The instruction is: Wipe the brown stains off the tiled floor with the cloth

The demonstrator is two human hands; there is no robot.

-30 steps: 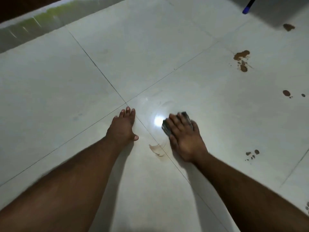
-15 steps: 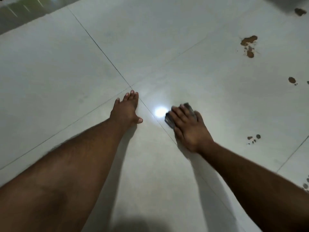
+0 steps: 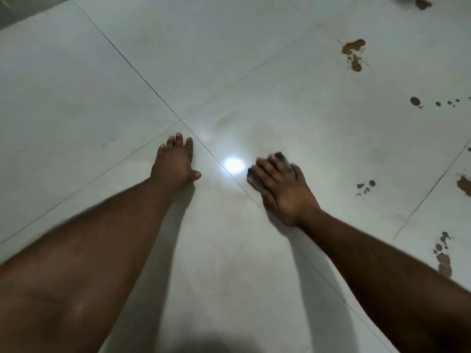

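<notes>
My right hand (image 3: 283, 189) presses flat on a small dark cloth (image 3: 252, 178) on the pale tiled floor (image 3: 102, 85); only the cloth's edges show past my fingers. My left hand (image 3: 175, 163) rests flat on the floor to the left, fingers apart, holding nothing. Brown stains lie to the right: a large splotch (image 3: 353, 53) far right, a round spot with small dots (image 3: 415, 101), a small cluster (image 3: 365, 186) close to the cloth hand, a smear (image 3: 463, 185) at the right edge and a trail (image 3: 443, 256) at the lower right.
Dark grout lines cross just beyond my left hand's fingers (image 3: 182, 122). A bright light reflection (image 3: 233, 164) sits between my hands. Another stain (image 3: 421, 3) lies at the top right. A darker strip (image 3: 15, 6) borders the floor at the top left.
The pale smear near my right hand one second ago is gone from the floor. My right hand with the cloth stays near the grout line; the view has shifted, showing more stains at right.
</notes>
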